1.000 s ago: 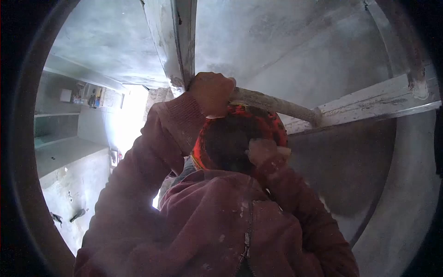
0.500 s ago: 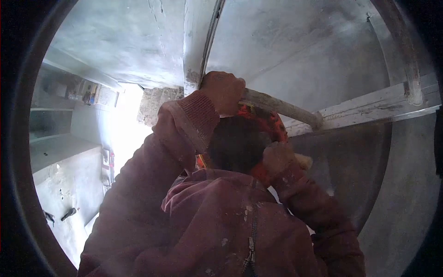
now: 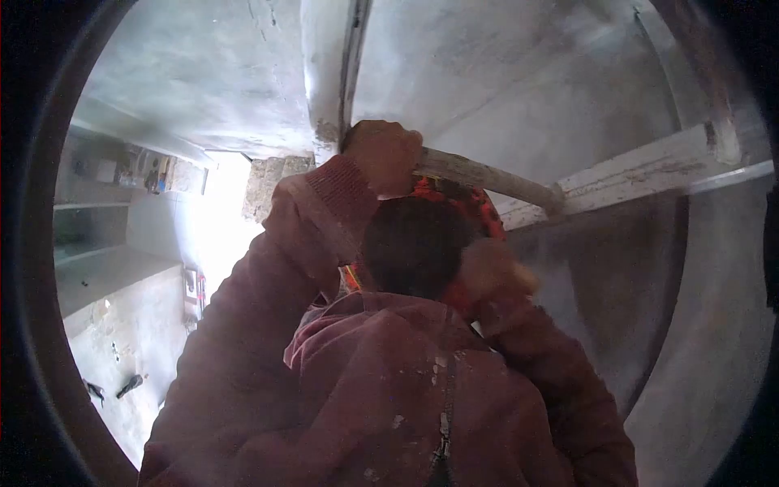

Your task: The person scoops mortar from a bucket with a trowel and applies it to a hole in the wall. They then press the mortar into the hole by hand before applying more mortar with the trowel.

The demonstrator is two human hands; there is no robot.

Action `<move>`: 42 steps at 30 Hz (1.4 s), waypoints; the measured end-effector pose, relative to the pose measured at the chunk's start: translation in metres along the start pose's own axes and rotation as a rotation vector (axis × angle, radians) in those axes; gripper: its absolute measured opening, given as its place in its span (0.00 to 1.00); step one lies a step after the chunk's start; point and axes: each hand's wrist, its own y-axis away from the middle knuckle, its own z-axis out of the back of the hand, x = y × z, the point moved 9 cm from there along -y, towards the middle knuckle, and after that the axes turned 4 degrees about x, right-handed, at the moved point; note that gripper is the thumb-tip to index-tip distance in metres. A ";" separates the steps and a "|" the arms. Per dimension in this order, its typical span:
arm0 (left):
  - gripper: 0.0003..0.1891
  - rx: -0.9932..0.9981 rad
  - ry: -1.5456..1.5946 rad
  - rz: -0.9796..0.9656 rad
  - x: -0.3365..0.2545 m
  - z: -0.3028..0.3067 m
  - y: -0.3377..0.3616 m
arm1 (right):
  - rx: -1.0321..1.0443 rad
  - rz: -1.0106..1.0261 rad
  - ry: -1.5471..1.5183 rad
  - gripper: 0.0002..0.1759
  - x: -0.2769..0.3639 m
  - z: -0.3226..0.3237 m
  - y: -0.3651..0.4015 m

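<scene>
At the upper middle, my left hand [image 3: 383, 158] is closed in a fist at the left end of a rounded, worn wooden bar [image 3: 487, 177], beside a whitish post [image 3: 324, 89]. The bar's far end meets a whitish, stained beam [image 3: 625, 174]. My right hand [image 3: 493, 272] is lower, blurred and curled closed. A tan stub shows at its outer side, too smeared to identify. Between the hands lies a dark round shape [image 3: 418, 247] in shadow. Behind it is a red-orange and black patterned thing [image 3: 487, 215], mostly hidden.
Grey plastered walls [image 3: 503, 89] surround me. At the left, bright light comes past a rough stone-like patch [image 3: 276, 178]. Shelves [image 3: 89, 207] with small items stand farther left. Two small dark objects, one a dark tool-like piece [image 3: 130, 385], are at the lower left.
My right hand has shifted slightly and is more blurred. My left hand keeps its hold on the bar. The whole view has moved a little, with the post and beam now farther left.
</scene>
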 end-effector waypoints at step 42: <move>0.15 0.011 0.006 -0.005 0.001 -0.001 0.001 | -0.205 0.526 -0.413 0.15 0.009 -0.037 0.027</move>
